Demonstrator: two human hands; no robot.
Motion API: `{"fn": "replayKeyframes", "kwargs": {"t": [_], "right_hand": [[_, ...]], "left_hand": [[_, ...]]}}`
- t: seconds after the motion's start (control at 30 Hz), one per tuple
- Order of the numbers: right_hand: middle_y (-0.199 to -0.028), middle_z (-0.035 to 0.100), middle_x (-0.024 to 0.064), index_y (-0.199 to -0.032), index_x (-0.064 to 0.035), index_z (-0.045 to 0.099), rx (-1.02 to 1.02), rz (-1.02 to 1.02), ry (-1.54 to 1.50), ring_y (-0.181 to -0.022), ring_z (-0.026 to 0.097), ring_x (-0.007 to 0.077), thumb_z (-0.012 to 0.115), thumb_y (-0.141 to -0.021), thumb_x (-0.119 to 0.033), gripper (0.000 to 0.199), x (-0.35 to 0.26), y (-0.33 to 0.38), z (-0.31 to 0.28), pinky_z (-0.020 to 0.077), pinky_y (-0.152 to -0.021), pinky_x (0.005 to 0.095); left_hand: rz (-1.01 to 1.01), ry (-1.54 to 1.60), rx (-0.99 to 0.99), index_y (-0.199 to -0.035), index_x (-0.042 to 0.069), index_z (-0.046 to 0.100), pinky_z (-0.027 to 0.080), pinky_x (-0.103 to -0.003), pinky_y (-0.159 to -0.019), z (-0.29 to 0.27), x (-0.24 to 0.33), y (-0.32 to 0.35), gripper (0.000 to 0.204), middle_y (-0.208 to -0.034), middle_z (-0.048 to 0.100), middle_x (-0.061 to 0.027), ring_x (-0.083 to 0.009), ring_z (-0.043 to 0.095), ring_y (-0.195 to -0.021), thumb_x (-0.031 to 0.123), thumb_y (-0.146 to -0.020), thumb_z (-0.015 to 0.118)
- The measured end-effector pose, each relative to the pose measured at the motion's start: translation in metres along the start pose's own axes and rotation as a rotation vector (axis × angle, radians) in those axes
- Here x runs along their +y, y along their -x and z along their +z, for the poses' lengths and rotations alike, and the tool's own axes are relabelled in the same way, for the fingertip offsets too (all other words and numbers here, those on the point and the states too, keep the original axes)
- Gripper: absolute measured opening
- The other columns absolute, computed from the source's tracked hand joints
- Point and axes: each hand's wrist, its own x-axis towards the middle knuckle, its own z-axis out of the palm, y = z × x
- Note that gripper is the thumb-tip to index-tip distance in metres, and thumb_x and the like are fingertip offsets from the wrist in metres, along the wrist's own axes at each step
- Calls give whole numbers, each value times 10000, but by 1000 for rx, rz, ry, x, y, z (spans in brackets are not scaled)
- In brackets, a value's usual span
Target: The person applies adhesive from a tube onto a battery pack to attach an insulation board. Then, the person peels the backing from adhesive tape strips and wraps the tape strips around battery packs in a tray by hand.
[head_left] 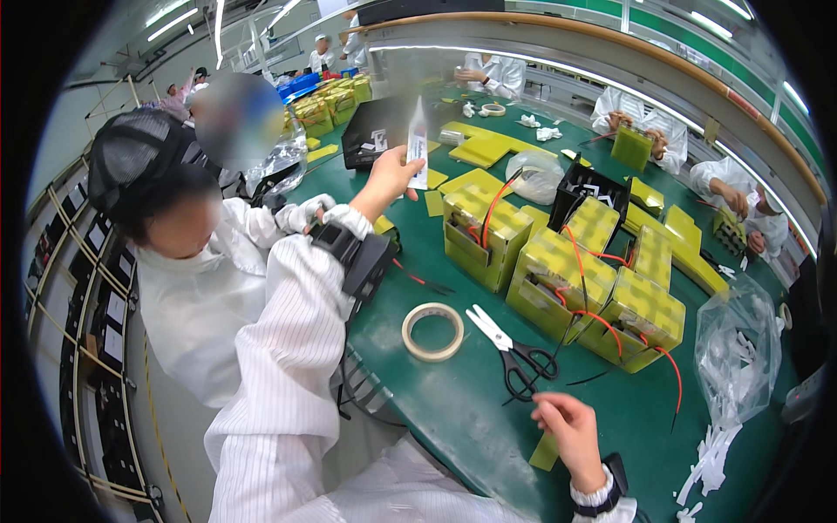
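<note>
Raised over the far left of the green table, my left hand (pixel 388 183) is closed around a white tube (pixel 418 150) with a long pointed nozzle, tip up. My right hand (pixel 571 431) is low at the near edge, fingers curled together; whether anything small sits in them is hidden. Its fingertips are close to the black handles of the scissors (pixel 513 352), which lie with blades slightly apart. Left of the scissors is a roll of cream tape (pixel 432 332). Beyond them stand yellow-wrapped battery packs (pixel 485 228) with red and black wires.
A co-worker in a white coat and dark cap (pixel 187 261) is close on my left. Black open box (pixel 589 193), yellow sheets (pixel 475 146) and a clear plastic bag (pixel 739 349) lie about the table (pixel 471 436). Other people work across it, one handling a yellow block (pixel 631 149).
</note>
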Motion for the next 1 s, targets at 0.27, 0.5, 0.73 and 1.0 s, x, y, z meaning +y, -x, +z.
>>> {"fn": "replayKeyframes", "kwargs": {"t": [0.27, 0.5, 0.73, 1.0], "right_hand": [[-676, 569, 22, -868, 18, 590, 232, 102, -27, -554, 471, 45, 523, -827, -110, 149, 30, 8, -26, 367, -504, 157], [-698, 558, 12, -942, 18, 584, 396, 204, -52, -581, 466, 59, 526, -824, -73, 160, 44, 2, -38, 369, -529, 164], [-686, 555, 14, -936, 21, 584, 425, 241, 101, -554, 457, 56, 534, -819, -71, 157, 49, -1, -41, 372, -507, 174], [-661, 537, 12, -922, 27, 587, 398, 188, 232, -537, 441, 59, 531, -817, -59, 147, 54, -1, -45, 363, -494, 182]], "left_hand": [[-295, -73, -173, -961, -35, 531, 378, -256, -324, 33, -67, -84, 254, -655, 583, -133, -190, 567, -416, 117, -760, 551], [-347, -286, -277, -939, -17, 584, 397, -251, -377, 68, -110, -131, 292, -664, 596, -91, -132, 527, -412, 193, -737, 593], [-311, -81, -570, -914, -10, 567, 374, -196, -390, 89, -125, -172, 209, -691, 586, -53, -78, 513, -449, 158, -790, 562], [-121, -130, -599, -919, -53, 570, 379, -193, -418, 114, -122, -208, 255, -676, 567, -71, -86, 496, -463, 153, -769, 562]]}}
